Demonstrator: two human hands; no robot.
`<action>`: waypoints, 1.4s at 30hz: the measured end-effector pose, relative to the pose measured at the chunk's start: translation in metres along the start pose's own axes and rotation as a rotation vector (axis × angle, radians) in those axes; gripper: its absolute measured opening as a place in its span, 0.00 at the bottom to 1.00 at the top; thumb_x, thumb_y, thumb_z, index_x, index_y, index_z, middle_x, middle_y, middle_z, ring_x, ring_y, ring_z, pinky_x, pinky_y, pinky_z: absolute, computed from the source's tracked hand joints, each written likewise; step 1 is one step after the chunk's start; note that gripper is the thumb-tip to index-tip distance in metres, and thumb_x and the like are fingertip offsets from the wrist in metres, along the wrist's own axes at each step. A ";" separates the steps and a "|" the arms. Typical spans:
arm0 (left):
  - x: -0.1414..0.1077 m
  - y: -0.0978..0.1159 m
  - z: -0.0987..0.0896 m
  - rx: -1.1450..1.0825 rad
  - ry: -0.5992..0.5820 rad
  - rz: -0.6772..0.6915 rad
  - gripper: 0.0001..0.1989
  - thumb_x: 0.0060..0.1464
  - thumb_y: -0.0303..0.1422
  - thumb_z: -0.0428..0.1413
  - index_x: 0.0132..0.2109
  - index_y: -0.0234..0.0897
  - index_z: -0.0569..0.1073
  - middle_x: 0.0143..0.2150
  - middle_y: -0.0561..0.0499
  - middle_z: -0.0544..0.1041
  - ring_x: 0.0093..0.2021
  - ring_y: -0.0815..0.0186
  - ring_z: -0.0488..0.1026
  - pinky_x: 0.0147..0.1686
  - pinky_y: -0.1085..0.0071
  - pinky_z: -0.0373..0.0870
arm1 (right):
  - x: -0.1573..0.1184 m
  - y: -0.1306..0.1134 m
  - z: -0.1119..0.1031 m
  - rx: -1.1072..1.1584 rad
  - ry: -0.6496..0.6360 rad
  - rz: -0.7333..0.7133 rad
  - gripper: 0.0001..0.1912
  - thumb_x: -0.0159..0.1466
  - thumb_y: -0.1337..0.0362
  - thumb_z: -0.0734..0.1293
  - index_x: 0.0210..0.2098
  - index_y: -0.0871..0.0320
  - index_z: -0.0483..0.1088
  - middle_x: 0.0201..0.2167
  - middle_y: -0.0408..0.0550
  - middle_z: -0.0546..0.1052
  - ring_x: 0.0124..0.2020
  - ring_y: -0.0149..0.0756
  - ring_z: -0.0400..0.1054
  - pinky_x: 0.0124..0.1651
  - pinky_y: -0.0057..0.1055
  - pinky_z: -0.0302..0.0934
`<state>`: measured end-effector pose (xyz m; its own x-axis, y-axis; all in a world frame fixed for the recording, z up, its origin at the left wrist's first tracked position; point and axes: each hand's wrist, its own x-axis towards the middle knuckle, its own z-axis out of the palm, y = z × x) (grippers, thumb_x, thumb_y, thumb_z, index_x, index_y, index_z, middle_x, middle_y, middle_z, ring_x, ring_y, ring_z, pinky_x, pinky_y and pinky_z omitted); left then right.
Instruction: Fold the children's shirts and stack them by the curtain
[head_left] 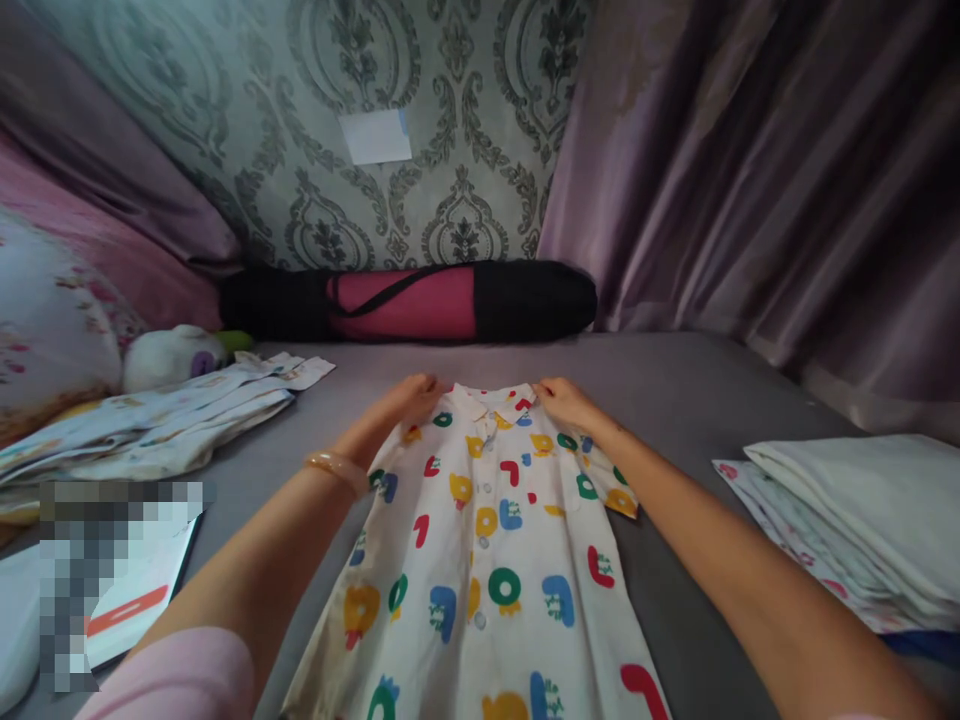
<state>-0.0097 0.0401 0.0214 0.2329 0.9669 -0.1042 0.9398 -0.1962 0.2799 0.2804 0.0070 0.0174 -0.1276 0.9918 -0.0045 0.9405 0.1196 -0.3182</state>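
Observation:
A white short-sleeved shirt [487, 520] with red, green, blue and yellow prints lies spread out, its buttoned front facing up and its collar at the far end. My left hand [420, 397] is closed on the shirt's left shoulder, beside the collar. On the other side of the collar, my right hand [561, 402] pinches the right shoulder. Both arms reach forward over the shirt's sides, with a bracelet on the left wrist. The shirt's lower hem runs out of the frame.
A grey sheet [660, 380] covers the surface. Folded clothes [862, 520] are stacked at the right, loose garments [187, 410] and a plush toy [172, 358] lie left. A black and pink roll bag [409, 303] rests against the wall. A tablet-like item [142, 600] is near left.

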 end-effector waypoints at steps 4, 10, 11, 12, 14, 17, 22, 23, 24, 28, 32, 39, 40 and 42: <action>0.010 0.016 0.003 -0.074 0.033 -0.015 0.22 0.63 0.42 0.42 0.35 0.35 0.74 0.31 0.45 0.76 0.33 0.63 0.73 0.32 0.72 0.63 | 0.013 -0.010 0.005 0.042 -0.040 0.042 0.20 0.70 0.58 0.53 0.36 0.60 0.73 0.35 0.51 0.78 0.35 0.37 0.70 0.32 0.27 0.53; -0.003 0.023 0.028 -0.071 0.265 0.024 0.14 0.64 0.38 0.45 0.43 0.33 0.70 0.41 0.42 0.75 0.43 0.62 0.72 0.42 0.70 0.64 | 0.001 -0.024 0.011 -0.024 0.093 0.039 0.16 0.71 0.58 0.53 0.45 0.58 0.67 0.44 0.55 0.76 0.42 0.41 0.70 0.38 0.29 0.55; -0.006 0.023 0.031 -0.041 0.330 0.044 0.14 0.64 0.37 0.44 0.44 0.33 0.69 0.42 0.42 0.74 0.44 0.61 0.71 0.44 0.69 0.64 | -0.001 -0.026 0.012 -0.052 0.123 0.032 0.16 0.71 0.58 0.52 0.46 0.58 0.66 0.45 0.55 0.75 0.43 0.41 0.70 0.39 0.30 0.56; -0.008 0.022 0.034 0.002 0.390 0.061 0.14 0.65 0.37 0.42 0.44 0.33 0.68 0.42 0.41 0.74 0.44 0.61 0.70 0.45 0.67 0.64 | -0.002 -0.027 0.013 -0.084 0.137 0.024 0.16 0.72 0.58 0.51 0.47 0.58 0.64 0.47 0.55 0.74 0.44 0.42 0.70 0.40 0.30 0.56; -0.011 0.023 0.036 0.102 0.463 0.080 0.15 0.66 0.37 0.40 0.44 0.34 0.68 0.43 0.40 0.73 0.44 0.58 0.70 0.45 0.65 0.63 | -0.003 -0.028 0.015 -0.148 0.115 0.011 0.17 0.72 0.57 0.49 0.49 0.57 0.62 0.49 0.56 0.73 0.46 0.43 0.69 0.42 0.32 0.57; -0.009 0.023 0.037 0.176 0.428 0.061 0.16 0.67 0.37 0.38 0.45 0.34 0.68 0.45 0.39 0.73 0.46 0.56 0.70 0.45 0.63 0.63 | -0.001 -0.030 0.019 -0.207 0.064 0.020 0.18 0.72 0.56 0.48 0.50 0.57 0.62 0.51 0.57 0.72 0.48 0.44 0.69 0.45 0.34 0.58; -0.003 0.021 0.037 0.174 0.277 0.028 0.16 0.67 0.37 0.38 0.46 0.33 0.67 0.44 0.39 0.75 0.46 0.57 0.71 0.46 0.64 0.62 | 0.006 -0.027 0.010 -0.093 0.013 0.016 0.20 0.71 0.55 0.49 0.49 0.57 0.65 0.51 0.56 0.73 0.50 0.43 0.68 0.48 0.33 0.58; -0.002 0.020 0.037 0.188 0.276 0.026 0.17 0.67 0.37 0.38 0.46 0.33 0.66 0.44 0.39 0.75 0.46 0.57 0.71 0.46 0.65 0.62 | 0.007 -0.023 0.004 -0.039 -0.026 0.007 0.21 0.71 0.55 0.48 0.48 0.57 0.67 0.51 0.55 0.74 0.50 0.42 0.68 0.48 0.32 0.58; -0.002 0.020 0.037 0.205 0.278 0.025 0.17 0.67 0.37 0.38 0.46 0.33 0.66 0.44 0.39 0.75 0.46 0.58 0.71 0.46 0.65 0.62 | 0.007 -0.017 -0.003 0.008 -0.066 0.001 0.23 0.72 0.54 0.47 0.46 0.57 0.69 0.49 0.55 0.75 0.49 0.41 0.68 0.48 0.31 0.58; -0.008 0.015 0.032 0.244 0.262 0.092 0.18 0.66 0.38 0.39 0.48 0.31 0.66 0.46 0.38 0.73 0.48 0.57 0.70 0.49 0.65 0.62 | -0.013 0.025 -0.032 0.132 -0.179 0.079 0.33 0.70 0.48 0.45 0.33 0.59 0.74 0.35 0.54 0.79 0.40 0.41 0.72 0.42 0.30 0.62; -0.029 0.003 0.024 0.203 0.259 0.211 0.23 0.64 0.40 0.43 0.59 0.28 0.60 0.52 0.35 0.68 0.53 0.55 0.67 0.53 0.62 0.62 | -0.055 0.069 -0.049 0.288 -0.212 0.248 0.30 0.67 0.46 0.53 0.28 0.60 0.74 0.29 0.52 0.78 0.33 0.40 0.72 0.32 0.29 0.62; -0.111 -0.027 0.006 0.112 0.316 0.142 0.28 0.57 0.41 0.49 0.61 0.34 0.60 0.57 0.35 0.64 0.56 0.49 0.64 0.54 0.53 0.62 | -0.099 0.074 -0.047 0.403 -0.097 0.363 0.09 0.59 0.62 0.66 0.36 0.61 0.73 0.25 0.44 0.76 0.25 0.30 0.68 0.25 0.22 0.58; -0.127 -0.030 0.004 0.090 0.332 0.115 0.27 0.57 0.41 0.49 0.60 0.35 0.61 0.56 0.36 0.66 0.54 0.50 0.65 0.53 0.53 0.63 | -0.100 0.072 -0.044 0.407 -0.041 0.387 0.10 0.61 0.64 0.65 0.39 0.62 0.72 0.27 0.46 0.77 0.26 0.30 0.70 0.26 0.22 0.59; -0.162 -0.034 0.002 0.032 0.354 0.074 0.25 0.56 0.43 0.49 0.58 0.37 0.64 0.51 0.38 0.70 0.50 0.52 0.68 0.51 0.55 0.65 | -0.099 0.067 -0.036 0.387 0.058 0.435 0.15 0.63 0.65 0.60 0.47 0.64 0.69 0.33 0.50 0.78 0.29 0.33 0.72 0.30 0.24 0.62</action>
<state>-0.0792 -0.1099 0.0270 0.2049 0.9452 0.2541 0.9323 -0.2675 0.2434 0.3677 -0.0819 0.0305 0.2721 0.9482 -0.1638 0.7178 -0.3133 -0.6218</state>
